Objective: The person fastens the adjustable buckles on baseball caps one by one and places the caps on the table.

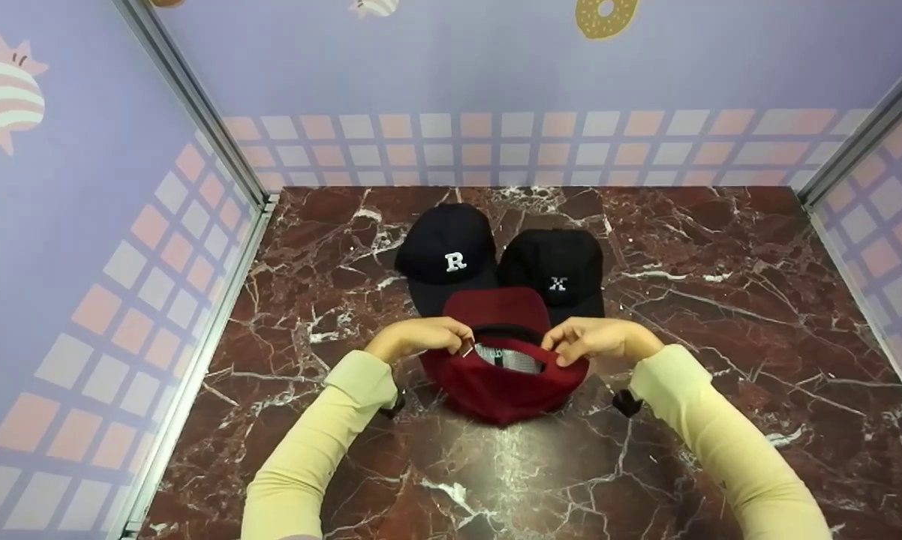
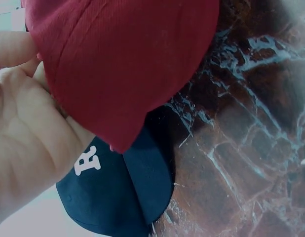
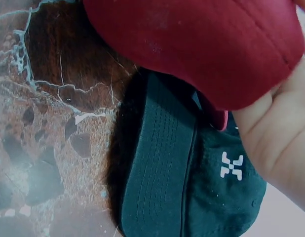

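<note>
Both hands hold a dark red baseball cap (image 1: 500,394) by its back edge, one on either side of the rear opening. My left hand (image 1: 425,335) pinches the left side; my right hand (image 1: 597,339) pinches the right side with thumb and fingers. The cap's brim points away from me, and its pale inside shows through the opening. Behind it lies a dark navy cap (image 1: 447,232) with a white R. To the right of that is a black cap (image 1: 552,259) with a white X-like mark. The red brim overlaps both in the head view.
The caps are on a dark red marbled tabletop (image 1: 721,322) with white veins. Lilac panels with checks stand at the back (image 1: 481,75), the left (image 1: 68,225) and the right (image 1: 890,172), joined by metal corner strips.
</note>
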Available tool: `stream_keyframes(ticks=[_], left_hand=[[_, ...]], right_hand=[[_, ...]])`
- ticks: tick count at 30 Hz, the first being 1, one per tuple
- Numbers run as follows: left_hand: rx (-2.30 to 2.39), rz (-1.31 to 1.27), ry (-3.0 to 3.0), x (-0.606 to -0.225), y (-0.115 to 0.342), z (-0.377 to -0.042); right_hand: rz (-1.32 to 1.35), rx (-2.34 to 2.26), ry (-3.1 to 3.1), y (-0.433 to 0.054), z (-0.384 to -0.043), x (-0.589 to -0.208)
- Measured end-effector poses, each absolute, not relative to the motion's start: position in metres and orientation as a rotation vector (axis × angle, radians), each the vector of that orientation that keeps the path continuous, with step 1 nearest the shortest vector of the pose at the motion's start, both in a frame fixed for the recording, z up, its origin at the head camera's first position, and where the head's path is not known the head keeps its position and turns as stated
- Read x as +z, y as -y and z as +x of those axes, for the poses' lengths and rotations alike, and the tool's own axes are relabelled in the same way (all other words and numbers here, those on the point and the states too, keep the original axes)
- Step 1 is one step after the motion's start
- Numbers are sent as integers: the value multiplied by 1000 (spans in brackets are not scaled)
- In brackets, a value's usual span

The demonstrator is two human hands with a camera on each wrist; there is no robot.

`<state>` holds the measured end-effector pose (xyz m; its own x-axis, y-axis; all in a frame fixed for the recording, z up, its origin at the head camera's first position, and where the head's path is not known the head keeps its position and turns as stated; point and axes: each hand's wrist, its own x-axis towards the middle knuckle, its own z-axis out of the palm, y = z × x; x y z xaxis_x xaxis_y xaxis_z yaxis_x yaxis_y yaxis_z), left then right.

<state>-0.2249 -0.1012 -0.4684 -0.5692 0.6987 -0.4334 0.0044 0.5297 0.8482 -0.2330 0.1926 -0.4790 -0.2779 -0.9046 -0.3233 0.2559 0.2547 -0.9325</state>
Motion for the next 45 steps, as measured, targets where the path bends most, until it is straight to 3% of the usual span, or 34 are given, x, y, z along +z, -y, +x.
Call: stream_keyframes(ticks=[6,21,45], left_hand=[[1090,626,-1993,-468,97,-223],[1143,742,-1991,-474,95,-225],[960,777,-2033,-473,98,-227]], right_hand=[[-625,-1191,-1528,-174,-229,-475],[-920,-646,-1901,-116,-210,-479],[-792,-781,-1534,-135,-214,-485]])
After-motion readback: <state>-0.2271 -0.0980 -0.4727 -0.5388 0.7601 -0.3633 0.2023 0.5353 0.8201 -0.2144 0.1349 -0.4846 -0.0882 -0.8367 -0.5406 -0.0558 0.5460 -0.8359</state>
